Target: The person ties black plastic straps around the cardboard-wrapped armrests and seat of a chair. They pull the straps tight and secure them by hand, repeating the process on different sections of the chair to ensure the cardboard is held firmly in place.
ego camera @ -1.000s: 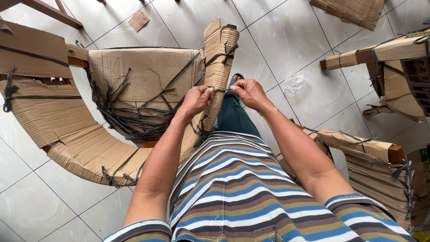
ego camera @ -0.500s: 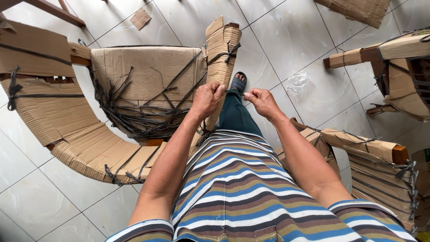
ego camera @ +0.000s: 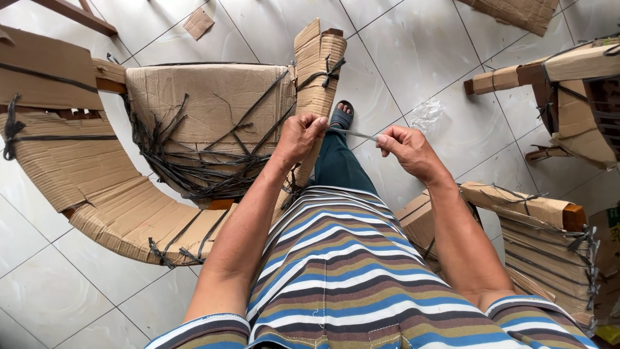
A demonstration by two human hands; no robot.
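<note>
My left hand [ego camera: 298,136] and my right hand [ego camera: 405,147] are raised in front of my striped shirt and pinch the two ends of a thin grey strap [ego camera: 352,133], stretched taut between them. Just beyond my left hand stands a cardboard-wrapped chair arm [ego camera: 318,71], upright and tied with black strap. It belongs to a cardboard-wrapped chair [ego camera: 206,103] whose seat is crossed by many black straps. My sandalled foot [ego camera: 341,117] shows on the tile below the strap.
A curved cardboard-wrapped piece [ego camera: 97,194] sweeps around the left. More wrapped furniture parts lie at the right [ego camera: 536,213] and the upper right [ego camera: 568,71]. A crumpled clear plastic scrap [ego camera: 426,115] and a cardboard scrap [ego camera: 198,22] lie on the white tiled floor.
My hands have come off the chair arm's tie and drawn apart. The grey strap is now pulled tight between them.
</note>
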